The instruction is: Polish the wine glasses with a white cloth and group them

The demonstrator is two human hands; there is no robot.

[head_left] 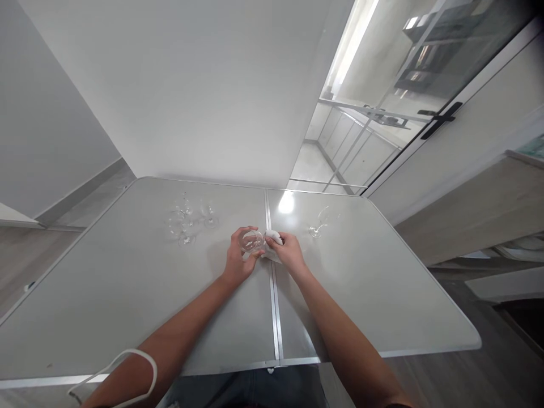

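Held glass (252, 241): clear, over the middle of the table (365, 289), near its metal seam (275, 317); contents too faint to tell.
Left hand (238, 255): half closed, fingers and thumb curved around the held glass.
Right hand (291, 249): thumb and fingers pinching a white cloth (273, 234) beside the held glass.
Glass cluster (187, 222): several clear glasses, table's left side.
Lone glass (315, 231): clear, stands right of the hands.

From my station I record bright, diffuse white light throughout. Beyond the far right corner of the table (374, 289), a light strip (356, 42) shows through glazing (385, 68). I note hard glare (286, 202) at the far edge, right of the seam (275, 317), and faint shadow (216, 254) beside the left hand (238, 255). Clear glasses (186, 224) wash out; wide-lens distortion stretches the margins.
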